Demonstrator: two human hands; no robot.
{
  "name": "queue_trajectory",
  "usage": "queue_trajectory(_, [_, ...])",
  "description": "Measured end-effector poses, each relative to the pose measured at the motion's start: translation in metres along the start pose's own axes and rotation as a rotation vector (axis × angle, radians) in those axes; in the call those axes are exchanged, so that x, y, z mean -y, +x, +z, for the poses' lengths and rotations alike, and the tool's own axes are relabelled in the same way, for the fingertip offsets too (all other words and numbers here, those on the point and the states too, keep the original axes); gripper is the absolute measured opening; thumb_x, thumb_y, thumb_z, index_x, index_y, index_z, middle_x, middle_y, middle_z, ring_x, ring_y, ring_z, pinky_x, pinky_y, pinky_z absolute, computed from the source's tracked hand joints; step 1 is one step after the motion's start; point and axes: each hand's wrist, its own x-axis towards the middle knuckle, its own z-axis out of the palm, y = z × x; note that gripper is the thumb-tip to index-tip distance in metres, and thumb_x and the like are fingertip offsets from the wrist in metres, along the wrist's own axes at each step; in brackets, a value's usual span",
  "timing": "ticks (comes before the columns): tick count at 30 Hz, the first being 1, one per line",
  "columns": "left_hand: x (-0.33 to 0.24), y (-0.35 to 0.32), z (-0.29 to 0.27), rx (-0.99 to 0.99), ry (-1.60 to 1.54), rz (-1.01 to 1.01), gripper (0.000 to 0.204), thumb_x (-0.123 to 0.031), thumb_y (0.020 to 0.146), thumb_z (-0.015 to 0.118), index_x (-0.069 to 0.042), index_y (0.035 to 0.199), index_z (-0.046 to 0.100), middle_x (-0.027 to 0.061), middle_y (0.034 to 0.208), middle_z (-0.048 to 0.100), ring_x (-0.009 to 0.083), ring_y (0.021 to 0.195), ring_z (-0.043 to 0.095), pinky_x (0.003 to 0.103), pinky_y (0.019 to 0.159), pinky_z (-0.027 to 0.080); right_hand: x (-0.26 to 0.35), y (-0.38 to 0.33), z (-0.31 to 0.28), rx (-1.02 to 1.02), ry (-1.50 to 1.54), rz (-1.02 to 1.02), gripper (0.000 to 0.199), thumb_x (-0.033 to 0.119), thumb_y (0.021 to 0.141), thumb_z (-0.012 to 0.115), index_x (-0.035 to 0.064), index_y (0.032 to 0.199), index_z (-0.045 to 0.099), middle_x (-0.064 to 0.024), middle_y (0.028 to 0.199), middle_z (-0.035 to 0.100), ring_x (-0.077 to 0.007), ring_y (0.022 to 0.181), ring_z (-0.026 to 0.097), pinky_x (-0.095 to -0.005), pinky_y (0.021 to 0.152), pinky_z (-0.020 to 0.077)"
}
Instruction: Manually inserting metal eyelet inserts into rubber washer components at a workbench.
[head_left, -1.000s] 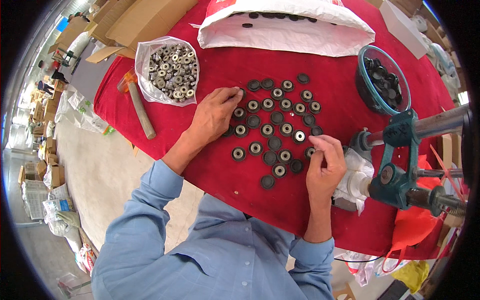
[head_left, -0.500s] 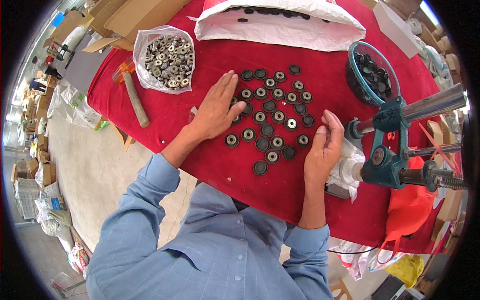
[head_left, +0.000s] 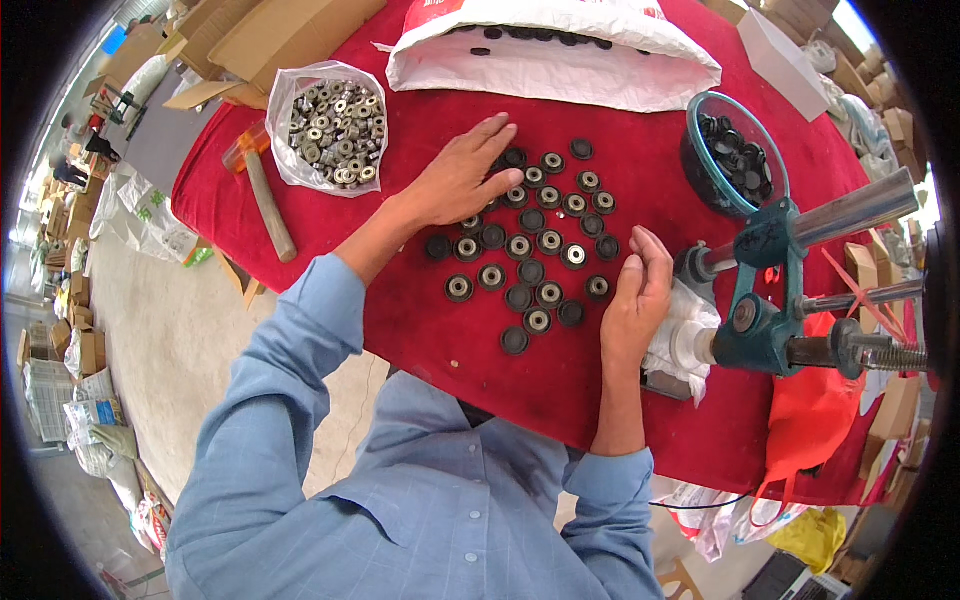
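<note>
Several black round caps (head_left: 514, 341) lie spread over a red cloth (head_left: 440, 345); many have a metal bearing ring (head_left: 549, 294) in the middle. My left hand (head_left: 465, 180) reaches flat over the far left of the group, fingers stretched, thumb out and partly covering some pieces. No piece shows in its grasp. On the right side of the group, my right hand (head_left: 640, 295) rests on its edge beside the caps, palm turned inward, fingers loosely bent and thumb apart. It appears to hold nothing.
A plastic bag of metal rings (head_left: 335, 130) and a wooden-handled hammer (head_left: 265, 200) lie at left. Far back is a white sack (head_left: 550, 80) with black caps. At right stand a teal-rimmed bowl (head_left: 693, 160) of black caps and a green metal press (head_left: 745, 310).
My left hand has slid away from me and a little to the right, uncovering caps at the left of the group. My right hand has stayed nearly in place.
</note>
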Motion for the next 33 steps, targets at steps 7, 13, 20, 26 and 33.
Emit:
queue_trajectory(7, [0.005,0.017,0.012,0.223,0.072,0.214,0.073,-0.048,0.112,0.046,-0.002,0.166,0.031,0.0221,0.173,0.028,0.0368,0.161,0.026,0.048,0.132,0.023,0.003,0.002,-0.003,-0.011,0.035,0.012,0.028,0.004,0.104,0.052,-0.0024,0.126,0.068,-0.0185,0.130,0.068,-0.0319,0.122,0.065,-0.0417,0.108,0.0490])
queue_trajectory(13, [-0.011,0.052,0.009,0.193,-0.060,0.257,0.072,-0.047,0.112,0.046,0.000,0.165,0.033,0.0236,0.172,0.029,0.0358,0.161,0.026,0.048,0.132,0.023,0.004,0.006,-0.004,-0.014,0.035,0.011,0.028,0.005,0.105,0.051,-0.0021,0.126,0.068,-0.0180,0.130,0.068,-0.0319,0.123,0.065,-0.0427,0.109,0.0480])
queue_trajectory(20, [-0.031,0.065,0.037,0.266,-0.024,0.361,0.062,-0.041,0.113,0.047,-0.007,0.164,0.040,0.0171,0.172,0.034,0.0353,0.160,0.031,0.047,0.131,0.027,0.001,0.007,-0.003,-0.044,0.021,0.040,0.030,0.004,0.104,0.050,-0.0022,0.128,0.067,-0.0193,0.133,0.066,-0.0336,0.125,0.063,-0.0435,0.111,0.0471])
queue_trajectory(26, [-0.046,0.054,0.029,0.394,-0.249,0.310,0.053,-0.029,0.111,0.050,-0.007,0.159,0.048,0.0174,0.167,0.042,0.0356,0.155,0.039,0.047,0.128,0.034,-0.004,0.004,-0.001,-0.004,-0.023,0.044,0.036,0.001,0.102,0.049,-0.0030,0.134,0.063,-0.0214,0.140,0.061,-0.0376,0.130,0.060,-0.0465,0.113,0.0456])
queue_trajectory(33, [-0.045,0.041,0.031,0.275,-0.253,0.347,0.049,-0.024,0.110,0.051,-0.003,0.155,0.051,0.0208,0.161,0.049,0.0365,0.152,0.043,0.046,0.126,0.036,-0.016,0.006,0.012,0.139,-0.176,-0.026,0.051,0.003,0.101,0.051,-0.0073,0.151,0.048,-0.0290,0.153,0.051,-0.0448,0.143,0.049,-0.0510,0.121,0.0388])
